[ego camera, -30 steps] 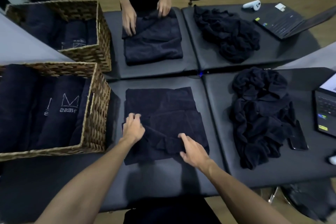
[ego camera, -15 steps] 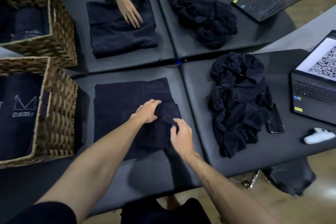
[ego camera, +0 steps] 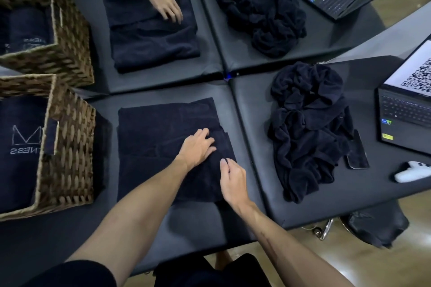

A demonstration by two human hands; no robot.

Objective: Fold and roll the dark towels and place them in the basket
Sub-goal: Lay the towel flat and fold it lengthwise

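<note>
A dark towel (ego camera: 154, 137) lies folded flat on the black padded table in front of me. My left hand (ego camera: 197, 147) rests on its right part with the fingers spread flat. My right hand (ego camera: 232, 179) is at the towel's right edge, thumb and fingers pinching the cloth there. A wicker basket (ego camera: 67, 158) at the near left holds rolled dark towels with a light logo. A heap of loose dark towels (ego camera: 307, 128) lies to the right.
Across the table another person's hands (ego camera: 166, 4) press a second dark towel (ego camera: 151, 37). A second wicker basket (ego camera: 46, 25) stands far left, another towel heap (ego camera: 261, 16) far right. Laptops (ego camera: 405, 109), a phone (ego camera: 356, 154) and white controllers (ego camera: 410, 171) lie at the right.
Both my hands shifted to the towel's right side. The left hand went from its left fold to lying flat near the right edge. The view has swung right.
</note>
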